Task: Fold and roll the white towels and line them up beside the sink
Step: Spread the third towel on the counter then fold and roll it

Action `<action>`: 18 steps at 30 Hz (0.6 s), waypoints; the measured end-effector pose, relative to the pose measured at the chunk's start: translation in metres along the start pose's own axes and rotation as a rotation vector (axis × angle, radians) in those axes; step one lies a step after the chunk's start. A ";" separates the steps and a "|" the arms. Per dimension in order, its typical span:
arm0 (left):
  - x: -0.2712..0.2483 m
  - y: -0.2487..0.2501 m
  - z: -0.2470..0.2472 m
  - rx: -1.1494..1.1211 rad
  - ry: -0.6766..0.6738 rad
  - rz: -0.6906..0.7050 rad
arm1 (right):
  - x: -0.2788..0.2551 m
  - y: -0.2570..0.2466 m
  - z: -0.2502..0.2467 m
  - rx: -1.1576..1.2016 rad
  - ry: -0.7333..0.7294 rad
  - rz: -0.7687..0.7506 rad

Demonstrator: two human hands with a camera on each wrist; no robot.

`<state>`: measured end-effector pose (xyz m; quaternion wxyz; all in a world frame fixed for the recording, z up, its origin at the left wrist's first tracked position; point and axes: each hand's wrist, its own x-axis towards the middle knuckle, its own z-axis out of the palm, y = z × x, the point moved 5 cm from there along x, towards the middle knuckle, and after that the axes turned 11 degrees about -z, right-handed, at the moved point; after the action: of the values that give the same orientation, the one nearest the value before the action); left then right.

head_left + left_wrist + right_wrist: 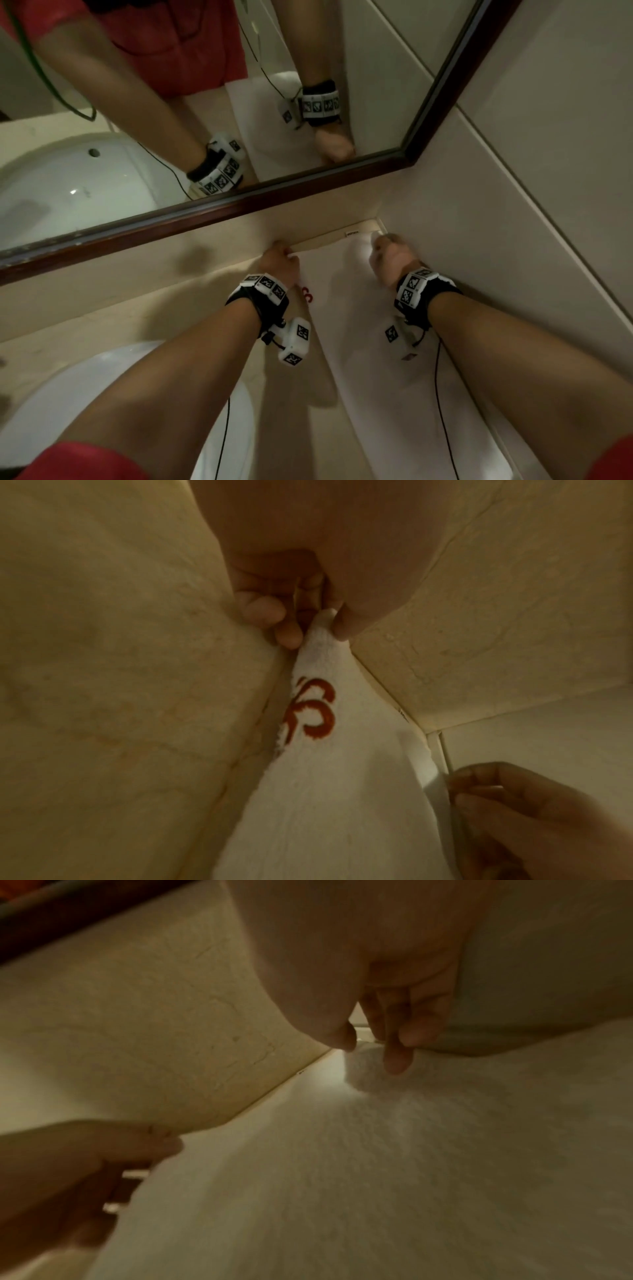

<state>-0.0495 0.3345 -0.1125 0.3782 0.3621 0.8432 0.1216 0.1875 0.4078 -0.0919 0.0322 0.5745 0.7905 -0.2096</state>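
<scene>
A white towel (pixel 363 308) lies flat along the beige counter, right of the sink, its far edge against the backsplash. It carries a red stitched mark (pixel 311 710) near its far left corner. My left hand (pixel 286 251) pinches that corner between thumb and fingers (pixel 291 639). At the far right corner, in the nook by the side wall, my right hand (pixel 378 245) pinches a raised bit of the towel (pixel 369 1064) between thumb and fingers (pixel 397 1061). Both hands' fingers are curled. The near end of the towel runs under my forearms.
A white oval sink (pixel 85 404) is set in the counter (pixel 171 308) at the left. A dark-framed mirror (pixel 239 202) stands above the backsplash. A pale tiled wall (pixel 513 240) closes the right side. Thin cables hang from both wrist bands.
</scene>
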 end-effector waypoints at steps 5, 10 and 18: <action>-0.006 0.003 -0.001 -0.034 -0.004 0.034 | 0.004 -0.003 0.002 0.063 -0.056 0.066; -0.007 0.004 -0.003 -0.084 -0.034 0.053 | -0.008 -0.002 -0.009 0.036 -0.052 0.073; -0.007 0.006 0.004 -0.103 -0.008 0.029 | -0.015 -0.006 -0.018 -0.124 -0.172 0.154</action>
<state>-0.0403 0.3333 -0.1082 0.3979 0.3551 0.8289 0.1687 0.1903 0.3990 -0.0694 0.1513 0.6105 0.7497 -0.2057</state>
